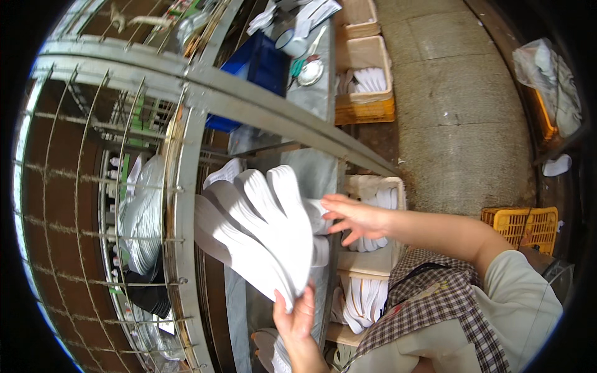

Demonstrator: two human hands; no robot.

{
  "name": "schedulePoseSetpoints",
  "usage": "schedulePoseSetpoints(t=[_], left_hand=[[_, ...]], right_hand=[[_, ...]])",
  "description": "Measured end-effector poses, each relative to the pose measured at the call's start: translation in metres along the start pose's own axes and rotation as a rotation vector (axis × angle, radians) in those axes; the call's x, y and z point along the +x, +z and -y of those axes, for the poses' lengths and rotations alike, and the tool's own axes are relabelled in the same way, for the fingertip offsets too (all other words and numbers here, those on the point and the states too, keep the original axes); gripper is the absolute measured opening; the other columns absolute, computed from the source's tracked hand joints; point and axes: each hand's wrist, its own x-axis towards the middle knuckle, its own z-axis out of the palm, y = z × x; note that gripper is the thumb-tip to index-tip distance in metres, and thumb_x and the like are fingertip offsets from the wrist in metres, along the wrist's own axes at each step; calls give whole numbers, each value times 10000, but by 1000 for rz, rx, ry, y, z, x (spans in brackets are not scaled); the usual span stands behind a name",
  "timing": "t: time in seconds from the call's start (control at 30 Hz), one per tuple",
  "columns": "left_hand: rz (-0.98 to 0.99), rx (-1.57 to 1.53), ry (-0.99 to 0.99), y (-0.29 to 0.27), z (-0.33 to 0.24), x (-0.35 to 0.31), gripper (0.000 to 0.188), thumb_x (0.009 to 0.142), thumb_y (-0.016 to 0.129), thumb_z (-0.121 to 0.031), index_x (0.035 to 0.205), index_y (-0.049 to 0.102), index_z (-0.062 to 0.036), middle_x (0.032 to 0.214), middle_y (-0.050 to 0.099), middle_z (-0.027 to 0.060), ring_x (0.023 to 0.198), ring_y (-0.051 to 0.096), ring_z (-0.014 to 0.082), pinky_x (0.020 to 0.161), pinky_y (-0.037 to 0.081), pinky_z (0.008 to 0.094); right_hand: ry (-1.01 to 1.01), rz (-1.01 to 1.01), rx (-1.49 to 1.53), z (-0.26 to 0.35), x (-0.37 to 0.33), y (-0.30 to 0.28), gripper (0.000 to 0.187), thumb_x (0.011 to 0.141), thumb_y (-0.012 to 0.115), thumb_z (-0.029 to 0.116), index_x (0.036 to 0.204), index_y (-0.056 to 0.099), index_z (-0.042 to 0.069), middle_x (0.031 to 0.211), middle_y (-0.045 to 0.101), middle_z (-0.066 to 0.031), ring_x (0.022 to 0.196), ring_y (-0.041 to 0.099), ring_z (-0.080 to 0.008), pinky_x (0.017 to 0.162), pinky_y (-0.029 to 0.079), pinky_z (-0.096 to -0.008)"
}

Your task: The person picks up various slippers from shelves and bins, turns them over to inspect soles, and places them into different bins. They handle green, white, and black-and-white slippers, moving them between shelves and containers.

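Observation:
A fanned bundle of white shoe insoles [273, 217] is spread above a grey metal bench [239, 317]. My left hand [295, 314] grips the bundle at its near end, thumb and fingers closed round the gathered tips. To the right, my right hand [354, 219] has its fingers spread and holds nothing that I can see. Its fingertips are at the edge of more white insoles [315, 214] lying partly hidden behind the bundle; I cannot tell whether they touch. Another white stack [224, 173] shows past the far left of the fan.
Lined crates [368, 93] with white pieces stand along the bench's right side. A metal frame with wire mesh [78, 217] rises at left, its bar crossing over the bench. Farther off are a blue bin [258, 68] and a mug [291, 43]. A yellow crate [525, 227] sits at right.

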Motion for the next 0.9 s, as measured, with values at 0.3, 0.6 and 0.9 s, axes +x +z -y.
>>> schedulePoseSetpoints(t=[0.3, 0.6, 0.9], left_hand=[[137, 959, -27, 5, 89, 3, 769, 764, 729, -155, 1362, 278, 23, 1244, 495, 171, 1141, 519, 316, 913, 474, 408], [347, 1080, -62, 65, 101, 93, 657, 922, 559, -303, 1391, 247, 36, 1331, 441, 173, 1169, 491, 283, 976, 414, 388], [189, 1025, -573, 58, 115, 138, 532, 972, 417, -395, 1255, 453, 55, 1171, 582, 191, 1018, 611, 294, 859, 514, 417]], right_hand=[[-341, 155, 360, -17, -76, -44, 789, 841, 598, 159, 1430, 87, 40, 1364, 358, -181, 1222, 447, -259, 1012, 410, -377], [-224, -25, 442, -34, -111, -68, 535, 872, 490, 306, 1288, 451, -27, 1221, 559, -182, 1083, 576, -263, 974, 430, -387], [90, -205, 563, -38, -134, -86, 700, 815, 502, 506, 1371, 390, 95, 1405, 365, -187, 1278, 335, -395, 1006, 224, -624]])
